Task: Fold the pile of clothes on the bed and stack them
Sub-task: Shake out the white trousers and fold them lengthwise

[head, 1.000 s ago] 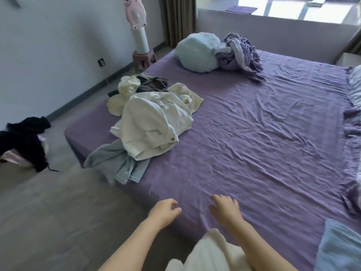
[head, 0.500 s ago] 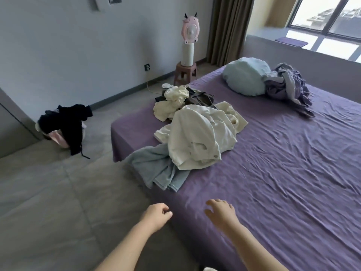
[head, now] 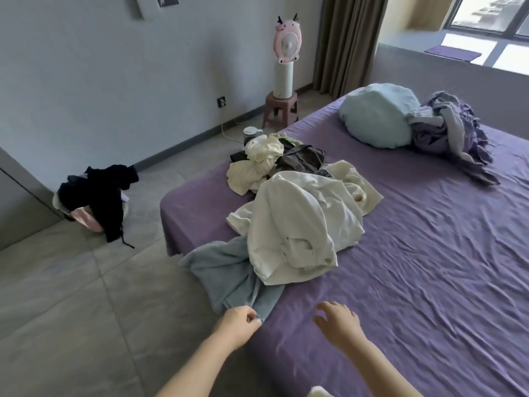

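- Purple sheet, creased, over the bed (head: 415, 282), filling the right and centre of the frame.
- Heaped at centre frame, near the bed's left edge: pile of clothes (head: 289, 213), unfolded.
- On top of the heap, a white garment (head: 300, 230), crumpled; above it in the frame a cream garment (head: 257, 164), bunched, and a dark grey-brown garment (head: 303, 159) partly under the cream one.
- Under the white garment's lower edge, light blue jeans (head: 229, 273), trailing toward the lower centre and hanging slightly past the mattress edge.
- Left hand (head: 237, 325) at lower centre, fingers (head: 253, 318) curled and pinching the nearest end of the jeans.
- Right hand (head: 339, 322) just right of it, over the sheet, fingers (head: 322, 310) spread and loose, holding nothing; contact with the sheet not clear.
- Upper right of the frame: pale blue pillow (head: 378, 116) touching a rumpled lilac bundle (head: 449, 136).
- Upper centre, on the floor past the bed: pink fan (head: 286, 47) atop a white cylinder (head: 282, 80) on a small reddish stool (head: 279, 108); a mug (head: 251, 134) just beside the heap's far end.
- Left of the frame, on the grey tiled floor (head: 71, 296): black clothing (head: 100, 193) draped over something pink and white.
- Brown curtain (head: 346, 41) at the top, beside the window (head: 486, 18) in the upper right corner.
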`<state>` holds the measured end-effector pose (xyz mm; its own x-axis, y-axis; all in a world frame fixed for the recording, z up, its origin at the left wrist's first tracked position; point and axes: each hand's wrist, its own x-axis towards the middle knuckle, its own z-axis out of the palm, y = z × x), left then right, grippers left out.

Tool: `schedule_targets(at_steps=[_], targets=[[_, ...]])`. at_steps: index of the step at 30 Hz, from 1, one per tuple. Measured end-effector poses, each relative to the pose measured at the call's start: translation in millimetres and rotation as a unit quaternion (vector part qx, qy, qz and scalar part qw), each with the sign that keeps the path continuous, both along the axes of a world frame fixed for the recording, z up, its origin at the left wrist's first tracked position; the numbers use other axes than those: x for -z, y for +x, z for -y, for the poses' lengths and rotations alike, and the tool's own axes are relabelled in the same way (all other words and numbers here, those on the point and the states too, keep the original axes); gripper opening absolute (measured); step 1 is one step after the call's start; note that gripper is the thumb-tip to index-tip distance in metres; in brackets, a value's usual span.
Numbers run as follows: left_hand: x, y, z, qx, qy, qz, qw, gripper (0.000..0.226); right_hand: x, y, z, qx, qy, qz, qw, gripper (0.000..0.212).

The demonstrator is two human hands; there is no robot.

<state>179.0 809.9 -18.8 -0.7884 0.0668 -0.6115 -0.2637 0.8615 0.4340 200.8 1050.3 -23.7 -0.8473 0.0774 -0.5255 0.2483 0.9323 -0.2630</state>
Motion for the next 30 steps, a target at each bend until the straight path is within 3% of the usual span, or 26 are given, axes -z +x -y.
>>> schedule_targets(at_steps=[12, 19, 23, 26, 30], targets=[[32, -93, -8, -0.024, 0.029, 0.026, 0.999, 0.035, 2, -112, -7, 0.030, -0.024, 0.008, 0.999, 0.037], [73, -173, 4, -0.083, 0.071, 0.068, 0.992, 0.047, 18, -188, 19, 0.051, -0.017, -0.006, 0.999, 0.044], [98, -213, 2, -0.163, 0.121, 0.100, 0.974, 0.050, 34, -238, 40, 0.070, -0.021, -0.017, 0.997, 0.051], [118, -233, -3, -0.248, 0.190, 0.142, 0.939, 0.050, 53, -265, 50, 0.108, -0.004, -0.025, 0.994, 0.056], [134, -244, -11, -0.306, 0.187, 0.157, 0.920, 0.032, 76, -282, 59, 0.150, 0.067, -0.024, 0.986, 0.053]])
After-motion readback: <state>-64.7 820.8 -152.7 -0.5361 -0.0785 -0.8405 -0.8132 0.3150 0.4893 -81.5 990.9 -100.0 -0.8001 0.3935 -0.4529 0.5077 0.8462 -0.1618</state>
